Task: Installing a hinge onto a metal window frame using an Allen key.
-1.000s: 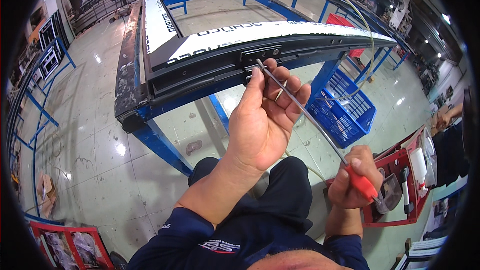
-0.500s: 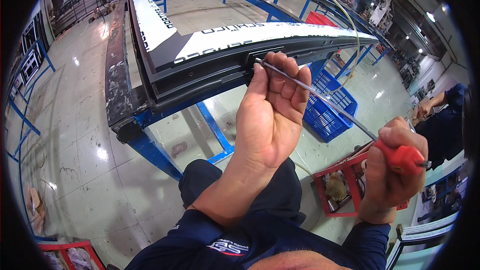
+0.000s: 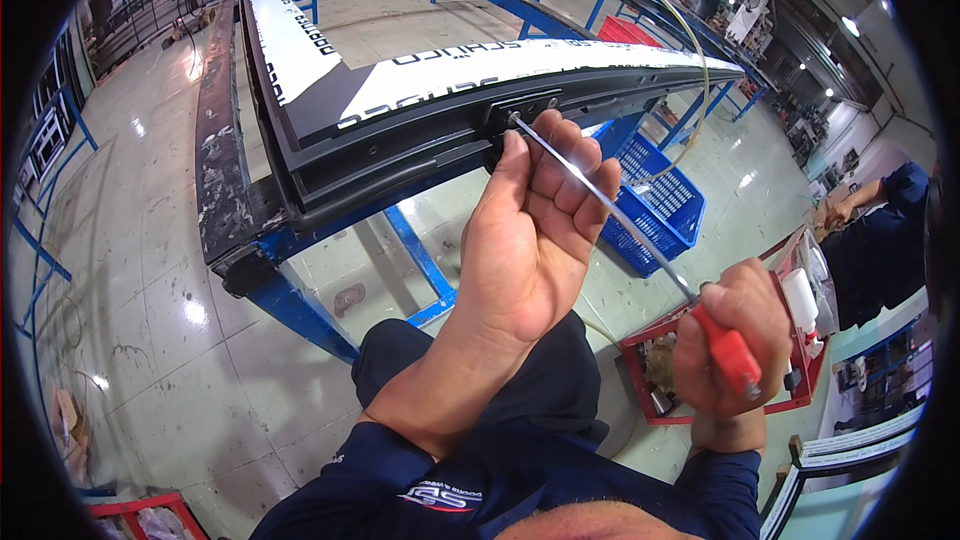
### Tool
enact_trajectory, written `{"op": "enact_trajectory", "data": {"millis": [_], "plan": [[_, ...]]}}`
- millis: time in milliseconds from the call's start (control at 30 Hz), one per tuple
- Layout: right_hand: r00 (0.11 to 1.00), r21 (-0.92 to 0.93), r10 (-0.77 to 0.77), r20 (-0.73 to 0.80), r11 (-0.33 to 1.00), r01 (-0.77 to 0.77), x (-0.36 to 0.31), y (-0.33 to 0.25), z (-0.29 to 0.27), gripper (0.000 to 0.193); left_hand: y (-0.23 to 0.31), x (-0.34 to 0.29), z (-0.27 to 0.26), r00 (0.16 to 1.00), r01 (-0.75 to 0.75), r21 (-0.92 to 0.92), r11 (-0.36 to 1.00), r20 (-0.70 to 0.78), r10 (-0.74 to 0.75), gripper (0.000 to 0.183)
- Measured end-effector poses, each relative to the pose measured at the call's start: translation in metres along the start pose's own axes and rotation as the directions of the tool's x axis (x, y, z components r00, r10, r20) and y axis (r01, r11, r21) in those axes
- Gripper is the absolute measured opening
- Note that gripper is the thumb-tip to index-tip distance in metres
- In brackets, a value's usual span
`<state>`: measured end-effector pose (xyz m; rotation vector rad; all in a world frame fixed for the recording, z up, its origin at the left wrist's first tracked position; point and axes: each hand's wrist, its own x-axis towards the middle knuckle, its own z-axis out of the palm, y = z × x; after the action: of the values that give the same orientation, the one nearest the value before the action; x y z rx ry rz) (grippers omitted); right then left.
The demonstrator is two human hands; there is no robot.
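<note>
My right hand [image 3: 735, 335] is closed round the red handle of a long screwdriver [image 3: 640, 235]. Its thin metal shaft slants up and left, and the tip meets a small black fitting [image 3: 522, 110] on the edge of a dark metal frame [image 3: 390, 145]. Just below the tip, my left hand [image 3: 530, 230] is palm up, its fingers loosely curled beside the shaft. Thumb and forefinger are apart there, with nothing visible gripped between them. White printed film [image 3: 440, 80] covers the frame's upper face.
The frame lies on a blue bench [image 3: 300, 295] with a worn dark top rail. Beneath its right part stands a blue plastic crate [image 3: 665, 195]. A red tool tray [image 3: 632, 375] with a white bottle [image 3: 800, 298] is at lower right. Another person [image 3: 885, 240] is beyond it.
The screwdriver tip has gone from between my left thumb and fingers to the fitting. My left thumb and forefinger have parted slightly. My right hand has moved left and down, with the handle turned.
</note>
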<state>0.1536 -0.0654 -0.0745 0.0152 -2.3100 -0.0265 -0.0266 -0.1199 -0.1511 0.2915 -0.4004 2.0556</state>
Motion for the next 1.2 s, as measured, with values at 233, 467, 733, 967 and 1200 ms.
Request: {"op": "enact_trajectory", "data": {"millis": [233, 467, 733, 967, 1200], "plan": [[0.980, 0.351, 0.091, -0.175, 0.936, -0.024, -0.045, 0.011, 0.036, 0.033, 0.003, -0.030, 0.003, 0.990, 0.132, 0.474, 0.870, -0.021, -0.139, 0.035], [0.985, 0.692, 0.147, -0.086, 0.721, -0.047, -0.045, 0.012, 0.044, 0.089, 0.006, -0.023, -0.015, 0.996, 0.082, 0.471, 0.878, -0.015, -0.085, 0.023], [0.978, -0.044, -0.173, -0.116, 0.985, 0.169, -0.052, 0.026, 0.011, 0.057, -0.002, -0.018, -0.023, 0.998, -0.041, 0.491, 0.870, -0.026, 0.062, 0.008], [0.904, -0.310, -0.410, -0.126, 0.882, 0.356, -0.041, 0.030, -0.001, 0.061, -0.007, -0.020, -0.012, 0.986, -0.097, 0.561, 0.822, -0.056, 0.155, 0.012], [0.949, -0.345, -0.278, -0.149, 0.914, 0.213, -0.020, 0.031, -0.014, 0.055, -0.024, -0.019, 0.005, 0.993, -0.077, 0.571, 0.817, -0.030, 0.114, 0.020]]}}
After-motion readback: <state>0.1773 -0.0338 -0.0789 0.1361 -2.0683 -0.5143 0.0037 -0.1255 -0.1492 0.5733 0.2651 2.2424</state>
